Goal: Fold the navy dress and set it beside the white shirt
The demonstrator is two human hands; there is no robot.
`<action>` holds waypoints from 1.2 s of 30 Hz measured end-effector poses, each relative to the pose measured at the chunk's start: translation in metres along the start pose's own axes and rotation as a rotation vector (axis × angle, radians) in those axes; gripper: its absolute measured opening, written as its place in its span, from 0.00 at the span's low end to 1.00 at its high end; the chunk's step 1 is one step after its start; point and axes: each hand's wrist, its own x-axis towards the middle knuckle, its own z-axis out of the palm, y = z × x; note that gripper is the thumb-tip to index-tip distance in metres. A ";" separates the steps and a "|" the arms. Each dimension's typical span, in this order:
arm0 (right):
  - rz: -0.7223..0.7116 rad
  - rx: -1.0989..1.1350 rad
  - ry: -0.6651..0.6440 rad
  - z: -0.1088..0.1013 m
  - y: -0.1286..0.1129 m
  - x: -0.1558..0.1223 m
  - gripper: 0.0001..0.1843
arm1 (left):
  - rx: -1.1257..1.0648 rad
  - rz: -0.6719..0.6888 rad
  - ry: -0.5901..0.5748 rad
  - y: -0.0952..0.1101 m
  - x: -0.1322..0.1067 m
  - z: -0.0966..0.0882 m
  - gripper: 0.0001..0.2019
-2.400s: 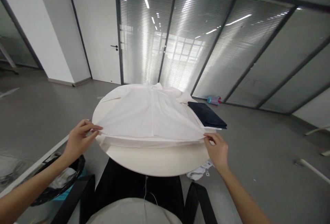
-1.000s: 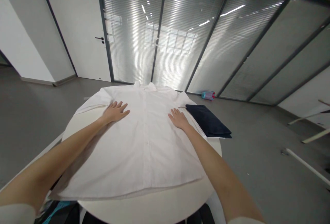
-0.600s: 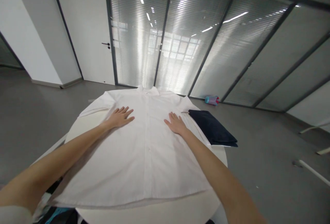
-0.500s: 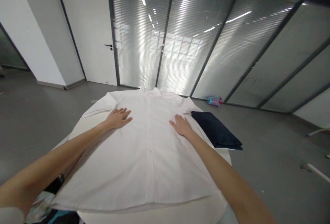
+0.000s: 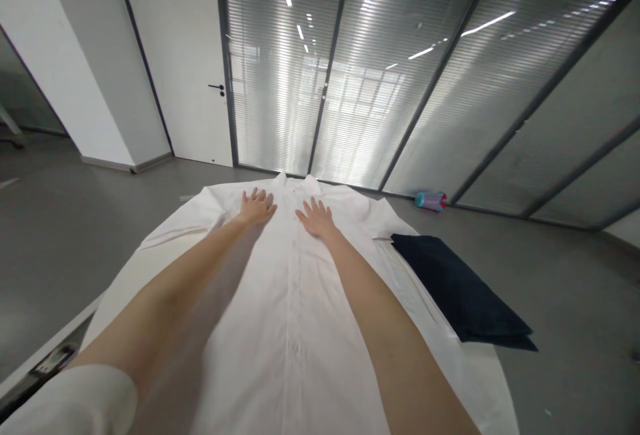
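Observation:
A white short-sleeved button shirt (image 5: 270, 301) lies spread face up on a pale table (image 5: 493, 381), its collar at the far end. My left hand (image 5: 257, 208) rests flat on the shirt's upper chest, left of the button strip, fingers spread. Just right of the strip, below the collar, my right hand (image 5: 317, 219) lies flat as well, its fingers apart. Neither hand grips the cloth. Both forearms cover parts of the shirt front, and its bottom hem is out of view.
A folded dark navy cloth (image 5: 460, 288) lies at the table's right edge, overhanging it. On the floor by the glass partition (image 5: 365, 101) sits a blue and pink cylindrical object (image 5: 431, 201). A white door (image 5: 185, 61) stands at the back left.
Both hands have slid up the shirt towards the collar and closer together. The view has moved forward over the table, and the shirt's hem has left the picture.

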 end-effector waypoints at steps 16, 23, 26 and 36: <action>0.068 0.029 -0.002 0.012 0.029 0.007 0.41 | -0.141 -0.125 0.034 -0.029 0.013 0.010 0.29; 0.053 0.011 0.061 0.014 0.029 0.004 0.39 | -1.160 -0.314 0.134 0.002 0.086 0.002 0.20; 0.046 0.006 0.071 0.014 0.030 0.004 0.38 | -1.310 -0.307 0.166 0.016 0.106 0.013 0.22; 0.040 -0.008 0.059 0.014 0.030 0.007 0.37 | -1.526 -0.302 0.232 0.004 0.105 0.043 0.39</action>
